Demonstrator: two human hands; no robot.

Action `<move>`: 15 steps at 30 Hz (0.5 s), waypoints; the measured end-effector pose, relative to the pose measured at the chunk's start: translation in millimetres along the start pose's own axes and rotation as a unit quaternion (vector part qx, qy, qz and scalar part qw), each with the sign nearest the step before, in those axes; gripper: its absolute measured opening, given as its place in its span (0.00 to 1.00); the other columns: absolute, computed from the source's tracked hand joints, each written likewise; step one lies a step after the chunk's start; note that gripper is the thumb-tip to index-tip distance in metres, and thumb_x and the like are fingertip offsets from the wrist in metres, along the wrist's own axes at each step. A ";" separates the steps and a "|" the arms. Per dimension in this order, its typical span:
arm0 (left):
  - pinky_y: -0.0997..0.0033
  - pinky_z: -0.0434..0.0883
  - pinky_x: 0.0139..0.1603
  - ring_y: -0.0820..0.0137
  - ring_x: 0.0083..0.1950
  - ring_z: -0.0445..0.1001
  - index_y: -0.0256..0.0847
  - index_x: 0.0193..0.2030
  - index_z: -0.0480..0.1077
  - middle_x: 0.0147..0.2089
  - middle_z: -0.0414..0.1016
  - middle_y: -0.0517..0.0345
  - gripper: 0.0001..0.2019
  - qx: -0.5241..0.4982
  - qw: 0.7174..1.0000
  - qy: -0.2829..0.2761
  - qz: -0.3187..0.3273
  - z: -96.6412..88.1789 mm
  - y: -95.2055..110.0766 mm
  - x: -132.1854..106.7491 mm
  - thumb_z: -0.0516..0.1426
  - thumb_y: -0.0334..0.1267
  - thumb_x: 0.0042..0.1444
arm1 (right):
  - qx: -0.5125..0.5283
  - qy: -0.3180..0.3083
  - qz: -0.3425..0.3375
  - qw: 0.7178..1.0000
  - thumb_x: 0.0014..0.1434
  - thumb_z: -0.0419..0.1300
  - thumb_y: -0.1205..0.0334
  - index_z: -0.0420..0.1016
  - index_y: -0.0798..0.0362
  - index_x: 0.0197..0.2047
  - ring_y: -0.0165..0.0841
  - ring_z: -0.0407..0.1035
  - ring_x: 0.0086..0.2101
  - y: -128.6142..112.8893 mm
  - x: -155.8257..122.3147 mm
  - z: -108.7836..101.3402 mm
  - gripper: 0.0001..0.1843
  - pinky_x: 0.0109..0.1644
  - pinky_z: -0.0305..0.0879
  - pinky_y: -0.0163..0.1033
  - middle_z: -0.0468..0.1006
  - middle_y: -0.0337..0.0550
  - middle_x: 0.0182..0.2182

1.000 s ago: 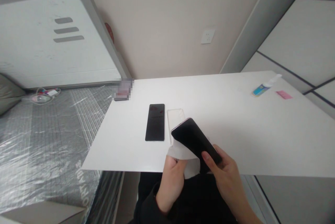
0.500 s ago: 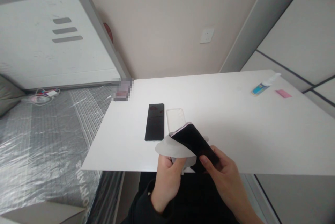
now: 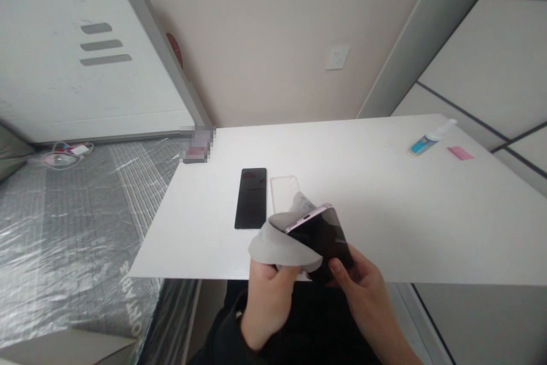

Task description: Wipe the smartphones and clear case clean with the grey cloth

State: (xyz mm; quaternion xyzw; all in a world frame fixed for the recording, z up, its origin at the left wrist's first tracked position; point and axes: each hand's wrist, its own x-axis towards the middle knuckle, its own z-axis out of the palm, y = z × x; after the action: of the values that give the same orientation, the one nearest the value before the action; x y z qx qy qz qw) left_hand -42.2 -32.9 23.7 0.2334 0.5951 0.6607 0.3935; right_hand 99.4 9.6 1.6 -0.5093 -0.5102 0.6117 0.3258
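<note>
Nearby L hand: clear case; phone

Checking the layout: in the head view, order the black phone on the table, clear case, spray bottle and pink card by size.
Black phone and clear case, too alike to rank; spray bottle; pink card. The last two sit farther away.

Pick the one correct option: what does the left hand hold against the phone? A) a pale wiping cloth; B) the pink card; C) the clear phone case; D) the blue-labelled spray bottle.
A. The left hand grips a pale cloth folded over the end of the black phone, which the right hand holds, while the clear case lies on the white table.
</note>
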 end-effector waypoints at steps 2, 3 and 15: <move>0.66 0.80 0.43 0.62 0.40 0.83 0.43 0.37 0.81 0.39 0.86 0.56 0.08 0.008 0.999 -0.049 0.008 7.6 -0.3 -7.2 0.67 0.38 0.49 | 0.013 0.021 -0.015 1.000 0.54 0.66 0.37 0.79 0.52 0.35 0.35 0.70 0.26 -0.6 -2.2 2.1 0.24 0.26 0.68 0.35 0.77 0.41 0.25; 0.66 0.80 0.44 0.62 0.40 0.84 0.44 0.38 0.81 0.39 0.86 0.56 0.07 0.014 0.997 -0.072 0.013 10.2 -0.8 -10.2 0.66 0.38 0.50 | 0.016 0.032 -0.021 0.999 0.54 0.67 0.38 0.80 0.52 0.35 0.35 0.70 0.26 -1.0 -3.1 2.7 0.24 0.26 0.69 0.35 0.77 0.40 0.24; 0.58 0.82 0.43 0.57 0.35 0.82 0.52 0.32 0.84 0.33 0.85 0.57 0.07 0.033 0.997 -0.064 0.013 -5.8 18.5 -21.1 0.71 0.46 0.46 | 0.008 -0.043 -0.006 0.999 0.48 0.71 0.43 0.79 0.50 0.30 0.40 0.74 0.27 4.9 -5.8 -7.0 0.18 0.31 0.73 0.41 0.78 0.41 0.23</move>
State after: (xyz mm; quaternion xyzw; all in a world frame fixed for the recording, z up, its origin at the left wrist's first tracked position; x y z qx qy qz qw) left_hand -39.0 -52.9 44.0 0.2957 0.5871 0.6294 0.4144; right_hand 108.2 5.0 -1.1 -0.4769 -0.5217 0.6349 0.3118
